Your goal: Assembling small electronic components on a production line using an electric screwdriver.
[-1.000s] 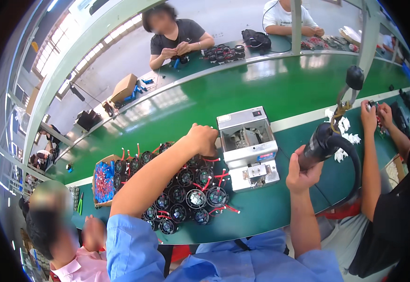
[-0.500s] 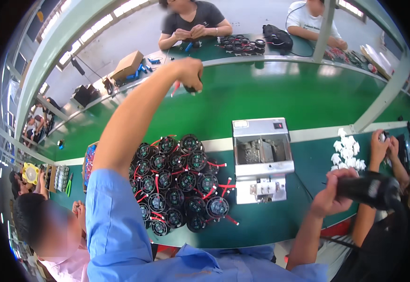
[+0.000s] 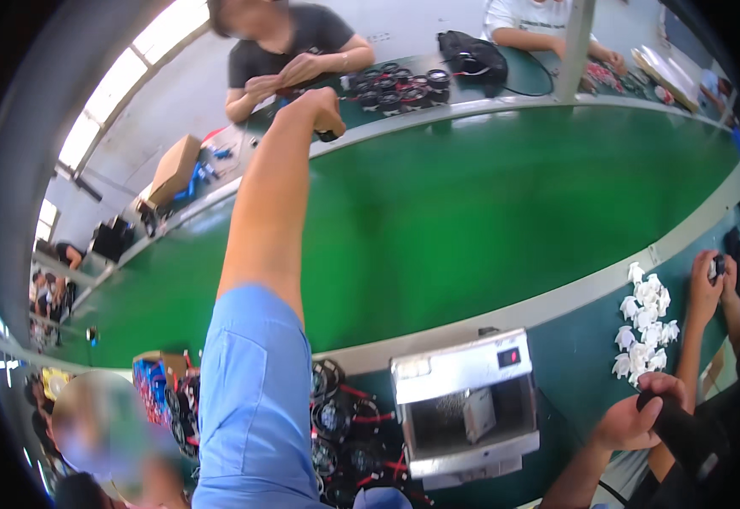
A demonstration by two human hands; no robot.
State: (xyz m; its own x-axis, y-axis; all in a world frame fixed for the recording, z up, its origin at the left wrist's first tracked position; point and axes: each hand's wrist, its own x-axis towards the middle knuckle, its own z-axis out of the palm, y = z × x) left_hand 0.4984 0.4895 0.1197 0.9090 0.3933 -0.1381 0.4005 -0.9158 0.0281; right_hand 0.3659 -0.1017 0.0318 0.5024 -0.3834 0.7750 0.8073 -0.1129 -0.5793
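My left arm stretches far across the green conveyor belt [image 3: 438, 220]. At its end my left hand [image 3: 322, 110] is closed round a small dark part [image 3: 327, 136], mostly hidden under the fingers. My right hand [image 3: 629, 424], at the lower right, grips a black cylindrical power tool [image 3: 691, 433], blurred at its near end. Black round units with circuit boards [image 3: 333, 420] and red wires stand grouped beside and behind my left forearm. Right of them sits a metal screw feeder [image 3: 468, 407] with an open hopper.
White plastic pieces [image 3: 646, 318] lie in a pile at the right. A co-worker's hands [image 3: 714, 276] hold a small dark part close by. Across the belt, another person works beside black rings [image 3: 400, 89] and a black bag [image 3: 472, 59]. A cardboard box [image 3: 175, 170] stands far left.
The view has tilted up, so the bench things sit lower. My left hand reaches farther over the belt to its far edge. Red wires seen hanging from its part are now hidden.
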